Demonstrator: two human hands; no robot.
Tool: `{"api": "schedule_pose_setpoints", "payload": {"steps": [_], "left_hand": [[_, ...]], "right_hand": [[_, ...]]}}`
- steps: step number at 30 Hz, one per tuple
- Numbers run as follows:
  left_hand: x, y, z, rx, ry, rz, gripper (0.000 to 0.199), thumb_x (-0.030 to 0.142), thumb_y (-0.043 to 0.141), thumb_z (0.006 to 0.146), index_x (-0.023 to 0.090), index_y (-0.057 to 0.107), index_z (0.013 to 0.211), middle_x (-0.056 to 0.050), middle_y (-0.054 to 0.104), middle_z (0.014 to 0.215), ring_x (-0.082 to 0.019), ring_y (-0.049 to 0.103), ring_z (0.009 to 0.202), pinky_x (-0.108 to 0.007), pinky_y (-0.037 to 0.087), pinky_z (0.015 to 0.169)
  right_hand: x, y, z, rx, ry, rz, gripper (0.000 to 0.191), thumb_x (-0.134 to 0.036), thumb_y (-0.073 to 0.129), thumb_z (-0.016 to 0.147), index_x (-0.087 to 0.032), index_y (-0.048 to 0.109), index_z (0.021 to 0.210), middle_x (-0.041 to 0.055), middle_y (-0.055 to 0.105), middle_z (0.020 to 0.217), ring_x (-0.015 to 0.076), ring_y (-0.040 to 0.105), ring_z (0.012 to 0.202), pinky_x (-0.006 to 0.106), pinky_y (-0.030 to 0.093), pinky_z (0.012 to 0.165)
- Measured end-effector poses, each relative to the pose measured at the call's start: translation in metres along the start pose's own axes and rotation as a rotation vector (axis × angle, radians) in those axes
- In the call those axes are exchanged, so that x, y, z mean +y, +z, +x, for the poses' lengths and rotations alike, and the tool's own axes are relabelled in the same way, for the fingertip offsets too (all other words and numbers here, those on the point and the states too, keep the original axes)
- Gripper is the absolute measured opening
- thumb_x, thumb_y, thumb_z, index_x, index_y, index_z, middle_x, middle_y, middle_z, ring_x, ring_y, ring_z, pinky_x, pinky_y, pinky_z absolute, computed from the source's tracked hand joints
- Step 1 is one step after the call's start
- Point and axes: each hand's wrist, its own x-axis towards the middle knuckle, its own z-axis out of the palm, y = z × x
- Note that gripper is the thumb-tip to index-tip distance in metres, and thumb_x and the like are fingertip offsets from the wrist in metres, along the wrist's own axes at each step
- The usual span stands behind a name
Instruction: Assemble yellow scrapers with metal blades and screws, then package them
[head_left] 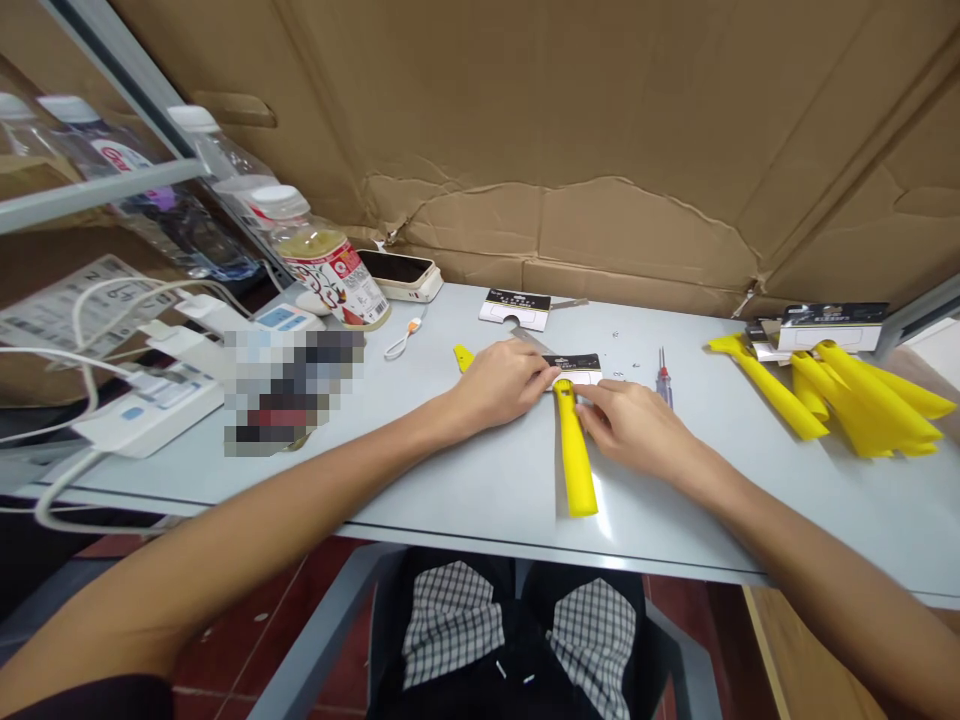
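Note:
A yellow handle (576, 460) lies on the table, its slotted top end against a black-and-white card (589, 368). My left hand (502, 383) is closed, its fingertips pinching the card's left part beside the handle's top. My right hand (637, 422) has its fingers bent together at the right side of the handle's top; what its fingertips grip is too small to tell. Behind my left hand a grey metal blade (529, 340) and a yellow piece (463, 358) show partly. Another card (515, 309) lies farther back.
Right of my right hand is a screwdriver (664, 380), with small metal bits (636, 366) nearby. Several yellow handles (862, 400) with cards lie at the right. At the left stand a power strip (150, 410), a bottle (330, 265) and a phone (397, 273). Cardboard (562, 120) lines the back.

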Motion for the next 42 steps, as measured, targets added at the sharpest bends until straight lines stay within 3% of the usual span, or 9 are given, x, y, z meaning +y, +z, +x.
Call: {"api": "schedule_pose_setpoints", "payload": {"steps": [4, 6, 9, 14, 17, 21, 29, 36, 42], "left_hand": [[0.010, -0.002, -0.011, 0.006, -0.047, -0.128, 0.006, 0.024, 0.080, 0.080, 0.024, 0.077, 0.075, -0.011, 0.072, 0.090, -0.036, 0.065, 0.109, -0.057, 0.033, 0.120], [0.015, -0.006, -0.024, -0.024, -0.018, -0.138, 0.009, 0.024, 0.079, 0.081, 0.023, 0.080, 0.090, -0.014, 0.075, 0.116, -0.038, 0.061, 0.129, -0.057, 0.028, 0.126], [0.020, -0.013, -0.051, -0.096, 0.054, 0.008, 0.028, 0.022, 0.067, 0.092, 0.022, 0.077, 0.118, -0.014, 0.059, 0.155, -0.037, 0.047, 0.149, -0.057, 0.027, 0.130], [0.017, -0.015, -0.092, -0.106, -0.033, 0.135, 0.032, 0.030, 0.063, 0.099, 0.021, 0.073, 0.128, -0.017, 0.062, 0.149, -0.038, 0.053, 0.144, -0.058, 0.034, 0.127], [0.011, -0.007, -0.102, -0.106, -0.068, 0.116, 0.042, 0.034, 0.063, 0.099, 0.018, 0.068, 0.138, -0.018, 0.051, 0.165, -0.039, 0.038, 0.159, -0.057, 0.019, 0.133], [0.008, 0.002, -0.106, -0.067, -0.077, 0.112, 0.048, 0.035, 0.062, 0.100, 0.019, 0.062, 0.145, -0.017, 0.043, 0.171, -0.037, 0.026, 0.165, -0.054, 0.003, 0.134], [0.006, 0.007, -0.109, -0.040, -0.060, 0.257, 0.055, 0.041, 0.053, 0.104, 0.017, 0.054, 0.154, -0.019, 0.040, 0.173, -0.036, 0.028, 0.164, -0.053, 0.008, 0.134], [0.015, 0.005, -0.106, -0.249, -0.106, 0.681, 0.064, 0.038, 0.028, 0.112, 0.004, 0.037, 0.165, -0.022, 0.025, 0.178, -0.032, 0.017, 0.168, -0.052, 0.011, 0.136], [0.023, 0.013, -0.108, -0.222, -0.161, 0.738, 0.065, 0.038, 0.023, 0.113, 0.001, 0.036, 0.165, -0.023, 0.022, 0.179, -0.033, 0.017, 0.168, -0.056, 0.016, 0.135]], "right_hand": [[0.007, 0.000, 0.003, 0.008, -0.019, 0.056, 0.043, -0.031, 0.046, 0.101, -0.018, 0.074, 0.131, 0.0152, 0.077, 0.106, 0.0312, 0.071, 0.095, 0.046, 0.052, 0.081], [0.008, 0.001, 0.003, 0.000, -0.016, 0.059, 0.046, -0.032, 0.047, 0.100, -0.016, 0.071, 0.136, 0.0158, 0.076, 0.108, 0.0320, 0.071, 0.098, 0.047, 0.053, 0.086], [0.008, 0.005, -0.004, 0.022, -0.006, 0.064, 0.055, -0.034, 0.046, 0.101, -0.011, 0.061, 0.149, 0.0182, 0.074, 0.113, 0.0337, 0.070, 0.100, 0.050, 0.055, 0.089], [0.004, 0.018, -0.033, 0.143, -0.032, -0.002, 0.051, -0.034, 0.046, 0.104, -0.007, 0.064, 0.144, 0.0207, 0.072, 0.120, 0.0372, 0.065, 0.114, 0.054, 0.055, 0.101], [-0.001, 0.028, -0.052, 0.187, -0.028, -0.062, 0.058, -0.038, 0.046, 0.106, -0.001, 0.060, 0.148, 0.0250, 0.065, 0.145, 0.0401, 0.057, 0.136, 0.056, 0.046, 0.118], [-0.003, 0.036, -0.062, 0.115, 0.046, -0.130, 0.070, -0.044, 0.037, 0.110, 0.002, 0.044, 0.161, 0.0255, 0.042, 0.169, 0.0369, 0.036, 0.161, 0.053, 0.030, 0.132], [-0.003, 0.040, -0.058, 0.029, 0.112, -0.220, 0.075, -0.049, 0.031, 0.110, 0.001, 0.040, 0.165, 0.0235, 0.028, 0.175, 0.0344, 0.024, 0.165, 0.051, 0.020, 0.136], [-0.005, 0.038, -0.057, -0.016, 0.152, -0.245, 0.079, -0.052, 0.027, 0.110, 0.003, 0.036, 0.166, 0.0224, 0.023, 0.176, 0.0328, 0.021, 0.166, 0.050, 0.018, 0.136], [-0.011, 0.039, -0.056, -0.007, 0.196, -0.226, 0.076, -0.048, 0.024, 0.110, 0.002, 0.036, 0.166, 0.0215, 0.026, 0.176, 0.0324, 0.021, 0.166, 0.054, 0.019, 0.135]]}}
